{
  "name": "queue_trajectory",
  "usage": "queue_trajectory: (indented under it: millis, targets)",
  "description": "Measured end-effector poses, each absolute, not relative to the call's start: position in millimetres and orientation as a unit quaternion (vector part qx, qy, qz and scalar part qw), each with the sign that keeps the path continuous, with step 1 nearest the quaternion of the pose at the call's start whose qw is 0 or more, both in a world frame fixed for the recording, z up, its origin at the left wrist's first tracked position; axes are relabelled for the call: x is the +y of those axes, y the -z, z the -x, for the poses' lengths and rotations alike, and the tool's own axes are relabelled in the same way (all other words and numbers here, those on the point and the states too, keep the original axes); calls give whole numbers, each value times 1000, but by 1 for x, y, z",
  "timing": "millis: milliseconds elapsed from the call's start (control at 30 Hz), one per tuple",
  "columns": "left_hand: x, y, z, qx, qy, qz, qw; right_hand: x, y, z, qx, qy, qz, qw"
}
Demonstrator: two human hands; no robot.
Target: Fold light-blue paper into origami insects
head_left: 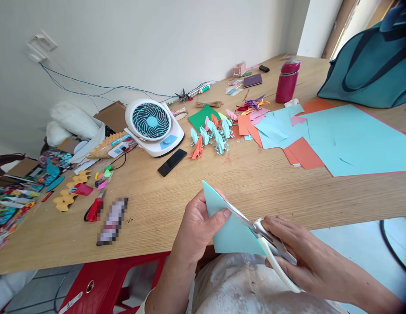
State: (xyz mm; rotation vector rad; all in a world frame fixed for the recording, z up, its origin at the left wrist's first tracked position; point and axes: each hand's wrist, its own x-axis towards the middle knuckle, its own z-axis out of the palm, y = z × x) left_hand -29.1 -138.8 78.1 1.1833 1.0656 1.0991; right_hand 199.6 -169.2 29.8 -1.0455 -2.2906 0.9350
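Observation:
My left hand [199, 222] pinches a folded sheet of light blue paper [234, 237] between thumb and fingers, above my lap at the table's front edge. In my right hand [301, 250] is a pair of scissors [278, 257] with white handles. Their blades lie along the paper's upper right edge; I cannot tell how far they are parted. Beyond my hands several small folded paper figures [219, 141], mostly light blue with some orange and pink, stand on the table. To their right lie large light blue sheets [360, 135] and orange paper pieces [304, 155].
A white fan [153, 126] stands at the back, with a black phone [172, 162] before it. Red-handled scissors [95, 209] lie on the left. A magenta bottle [288, 83] and a teal bag [369, 69] stand at the right. A red stool [108, 279] is below the table.

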Motion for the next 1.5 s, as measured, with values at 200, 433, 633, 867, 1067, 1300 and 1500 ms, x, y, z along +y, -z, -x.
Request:
queue_trajectory:
  millis: [200,433,633,867,1067,1300,1500]
  targets:
    - [-139,-77,30,454,-475,-504,560,-170,-29,-199,-828,-364,376,200]
    - [-140,-77,31,455,-467,-516,556,-168,-26,-196,-833,-362,367,201]
    - [-141,-77,31,458,-471,-512,553,-169,-25,-195,-835,-356,358,220]
    - [-141,-82,28,459,-478,-493,563,-167,-26,-194,-833,-354,354,235]
    - [-141,-81,30,445,-477,-497,572,-169,-26,-194,-829,-357,364,231]
    - [-141,-78,30,447,-482,-489,573,-169,-26,-193,-837,-337,363,233]
    - [-141,-80,29,475,-479,-485,556,-169,-26,-192,-838,-328,367,234]
